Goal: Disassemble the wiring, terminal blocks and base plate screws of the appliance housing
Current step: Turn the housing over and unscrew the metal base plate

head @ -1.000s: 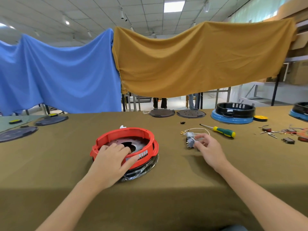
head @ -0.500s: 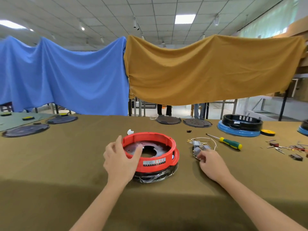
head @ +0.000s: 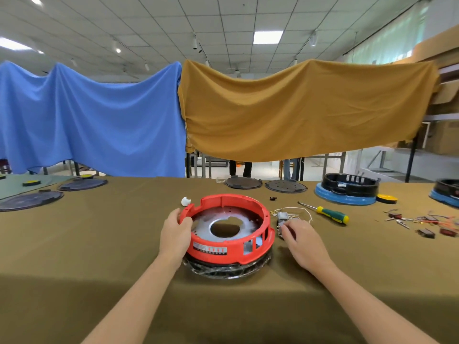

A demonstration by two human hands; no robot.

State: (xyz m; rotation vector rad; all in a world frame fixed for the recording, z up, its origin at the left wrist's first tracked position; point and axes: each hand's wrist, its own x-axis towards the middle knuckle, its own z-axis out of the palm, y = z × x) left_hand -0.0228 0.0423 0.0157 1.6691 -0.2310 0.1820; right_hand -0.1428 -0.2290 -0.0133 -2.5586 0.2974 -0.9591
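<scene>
Your left hand grips the left rim of the red housing, thumb hooked over the wall, fingers curled on the outside. The housing sits open side up at the middle of the olive-covered surface, atop a black base wrapped in clear film, its metal plate exposed inside. Your right hand, just right of the housing, has its fingertips curled onto a grey terminal block trailing white wires. A green-handled screwdriver lies beyond, loose parts farther right.
</scene>
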